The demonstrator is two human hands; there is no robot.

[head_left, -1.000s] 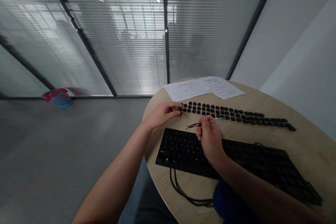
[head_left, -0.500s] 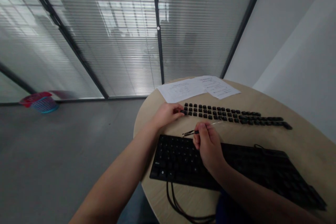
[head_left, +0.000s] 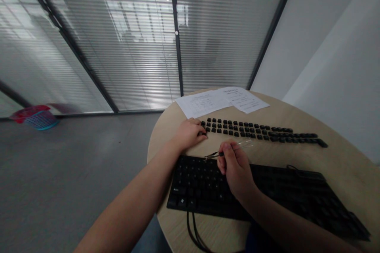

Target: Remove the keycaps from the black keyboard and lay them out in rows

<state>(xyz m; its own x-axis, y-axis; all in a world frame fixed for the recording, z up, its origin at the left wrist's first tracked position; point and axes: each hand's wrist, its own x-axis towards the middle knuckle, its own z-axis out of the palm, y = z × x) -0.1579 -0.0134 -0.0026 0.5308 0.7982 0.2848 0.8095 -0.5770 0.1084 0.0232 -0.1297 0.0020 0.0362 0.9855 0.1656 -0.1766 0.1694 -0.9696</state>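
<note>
My left hand (head_left: 190,132) lies on the round table (head_left: 341,158) with its fingertips pinched on a black keycap (head_left: 203,133) at the left end of the loose keycap rows (head_left: 261,130). My right hand (head_left: 234,166) hovers over the black keyboard (head_left: 267,191), fingers closed round a thin wire keycap puller (head_left: 212,155) whose tips point left.
Two printed paper sheets (head_left: 221,99) lie at the far side of the table. The keyboard's cable (head_left: 194,235) loops off the near edge. A glass partition with blinds stands behind. A blue and red basket (head_left: 34,116) sits on the grey floor at the left.
The view has shifted, so the table sits further left and lower. My right hand with the puller has drawn back toward the keyboard. My left hand stays at the left end of the keycaps.
</note>
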